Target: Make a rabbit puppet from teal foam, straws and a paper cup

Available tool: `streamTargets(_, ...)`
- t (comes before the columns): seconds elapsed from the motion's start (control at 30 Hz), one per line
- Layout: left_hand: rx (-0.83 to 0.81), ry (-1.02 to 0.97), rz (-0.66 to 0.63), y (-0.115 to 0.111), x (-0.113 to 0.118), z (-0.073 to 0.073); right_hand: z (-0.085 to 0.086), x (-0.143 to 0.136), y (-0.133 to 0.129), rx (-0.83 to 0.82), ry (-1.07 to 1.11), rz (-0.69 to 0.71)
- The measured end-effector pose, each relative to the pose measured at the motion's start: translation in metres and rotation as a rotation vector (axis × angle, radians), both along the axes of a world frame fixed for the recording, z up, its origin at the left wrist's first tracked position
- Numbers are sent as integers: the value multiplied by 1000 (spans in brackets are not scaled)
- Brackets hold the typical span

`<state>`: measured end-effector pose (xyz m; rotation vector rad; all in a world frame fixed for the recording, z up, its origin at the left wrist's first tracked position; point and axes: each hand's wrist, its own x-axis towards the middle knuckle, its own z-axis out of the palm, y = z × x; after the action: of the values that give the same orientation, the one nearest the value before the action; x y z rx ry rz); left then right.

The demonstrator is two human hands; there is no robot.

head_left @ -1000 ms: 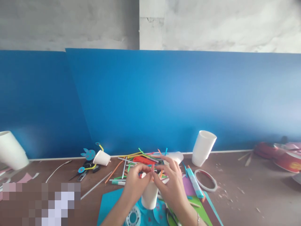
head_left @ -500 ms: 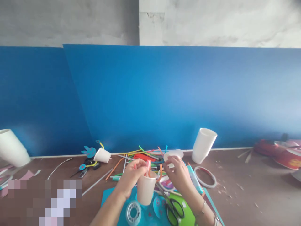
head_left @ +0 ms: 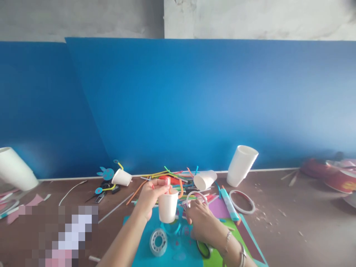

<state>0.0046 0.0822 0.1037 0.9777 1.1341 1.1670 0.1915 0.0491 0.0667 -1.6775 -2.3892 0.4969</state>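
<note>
My left hand (head_left: pixel 151 194) pinches pink-red straws (head_left: pixel 167 183) at the rim of a white paper cup (head_left: pixel 167 208). An orange bent straw (head_left: pixel 180 188) sticks up from the cup's right side. My right hand (head_left: pixel 198 218) is lower, right of the cup, with fingers curled down over the scissors (head_left: pixel 204 249); its fingertips are partly hidden, and what they hold cannot be made out. Beneath the cup lies blue paper (head_left: pixel 141 252) with a tape roll (head_left: pixel 158 242) on it. A ring of white tape (head_left: pixel 197 194) lies just beyond my right hand.
Behind my hands lie loose coloured straws (head_left: pixel 155 174) and a tipped cup (head_left: pixel 205 180). Stacked cups (head_left: pixel 242 165) stand at the right, near another tape ring (head_left: pixel 241 202). A rabbit-decorated cup (head_left: pixel 121 177) lies left. A blue panel (head_left: pixel 178 104) rises behind the table.
My right hand has moved down from near the tipped cup to the scissors. My left hand and the cup have shifted slightly left and up in view.
</note>
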Motion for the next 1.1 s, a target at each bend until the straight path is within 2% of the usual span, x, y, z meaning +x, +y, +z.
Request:
streamTargets(0.1,-12,-12,-2,-1,3,-3,2,-1,0,-27,12,33)
streamTargets(0.23,-26,-35,-37,-2,5,-4,10,15,11,-141,283,125)
streamTargets(0.27,-37,-30,-61,-2,5,-4,12,21,16,-160,338,108)
streamTargets(0.3,-50,-19,-90,-3,6,-4,15,27,20,-174,428,33)
streamTargets(0.37,-74,9,-148,-4,9,-4,21,37,29,-110,514,-84)
streamTargets(0.47,-99,30,-198,-7,15,-9,29,41,35,119,758,-223)
streamTargets(0.53,-111,23,-225,-8,20,-13,30,36,35,175,928,-209)
streamTargets(0.6,-120,7,-254,-9,25,-16,27,28,34,145,1010,-149)
streamTargets(0.7,-124,-19,-282,-10,28,-21,17,19,34,105,1015,-81)
streamTargets(0.8,-129,-32,-288,-9,28,-24,13,15,34,78,985,-70)
streamTargets(1.1,-155,-46,-323,-7,30,-30,22,14,29,66,826,-69)
